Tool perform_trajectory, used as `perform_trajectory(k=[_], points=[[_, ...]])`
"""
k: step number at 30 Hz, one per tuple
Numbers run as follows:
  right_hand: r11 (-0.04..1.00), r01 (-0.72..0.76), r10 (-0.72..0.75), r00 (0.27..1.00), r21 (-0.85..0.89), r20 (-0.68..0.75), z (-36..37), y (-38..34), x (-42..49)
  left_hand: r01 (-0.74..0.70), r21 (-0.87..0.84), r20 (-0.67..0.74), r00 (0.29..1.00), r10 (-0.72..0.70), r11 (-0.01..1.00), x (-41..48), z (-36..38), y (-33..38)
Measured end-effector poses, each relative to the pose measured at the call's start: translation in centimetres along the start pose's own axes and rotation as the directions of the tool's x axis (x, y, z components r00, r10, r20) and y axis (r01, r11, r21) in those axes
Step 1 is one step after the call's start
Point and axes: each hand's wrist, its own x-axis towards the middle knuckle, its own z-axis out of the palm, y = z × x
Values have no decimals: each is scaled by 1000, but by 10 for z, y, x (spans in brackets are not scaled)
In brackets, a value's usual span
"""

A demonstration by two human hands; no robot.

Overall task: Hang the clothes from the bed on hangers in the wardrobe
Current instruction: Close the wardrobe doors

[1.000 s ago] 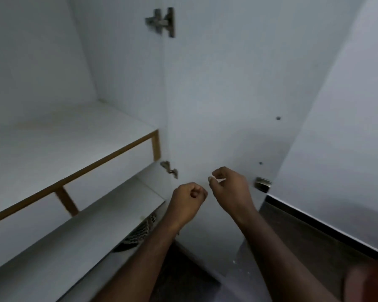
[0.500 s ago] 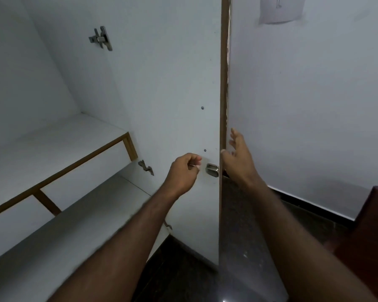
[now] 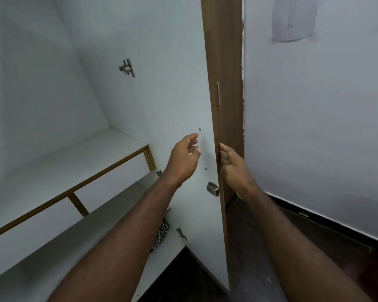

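Observation:
The wardrobe door (image 3: 172, 94) stands open in front of me, white inside and brown wood on its outer face and edge. My left hand (image 3: 184, 159) hovers by the door's inner face with fingers loosely spread, holding nothing. My right hand (image 3: 232, 164) is at the door's outer edge, fingers relaxed and touching or nearly touching the edge. The wardrobe interior (image 3: 52, 171) shows white shelves with wood trim. A black-and-white patterned cloth (image 3: 162, 233) lies on the lower shelf, partly hidden by my left forearm. No hangers or bed are in view.
A metal latch (image 3: 213, 189) sits on the door's inner face below my hands; a hinge (image 3: 128, 67) is higher up. A white wall (image 3: 314, 116) with a taped paper sketch (image 3: 292, 16) stands to the right. Dark floor (image 3: 260, 247) lies below.
My view has swung right and up. Both hands rose along the door; the left went from curled near the latch to loosely spread, and the door's brown outer face came into view.

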Motion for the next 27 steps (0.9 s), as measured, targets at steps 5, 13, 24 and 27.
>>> perform_trajectory(k=[5,13,24,27], points=[[997,76,-72,986,-19,150,34,-8,-39,-19,26,-162,987,23,999,-25,-9,0],[973,228,-226,931,27,286,102,-9,-52,0,256,-481,868,128,967,-55,-71,-30],[926,327,-275,927,-190,255,213,-29,-1,162,985,-170,890,424,57,-67,-191,-69],[896,367,-275,901,-250,336,243,-34,8,222,974,-194,913,359,-40,-64,-225,-80]])
